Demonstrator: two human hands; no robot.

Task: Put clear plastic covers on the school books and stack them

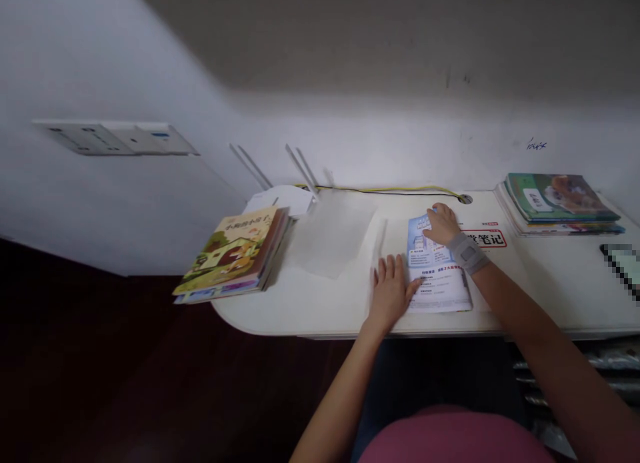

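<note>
A book with a white cover point(486, 256) and red-framed lettering lies on the desk. Its blue-and-white printed flap point(434, 286) is spread flat at the left. My left hand point(389, 293) rests flat by the flap's left edge, fingers extended and thumb touching the paper. At the flap's upper end presses my right hand point(443, 224), thumb apart and fingers slightly bent, a grey band around the wrist. Clear film seems to run along the book's left side, partly under my left hand. Farther left lies a translucent sheet point(333, 239).
A stack of picture books point(230, 253) overhangs the desk's left end, with a white router point(280, 199) behind it. More books point(560, 199) are piled at the back right, near a phone-like device point(623, 266). A yellow cable point(380, 190) runs along the wall.
</note>
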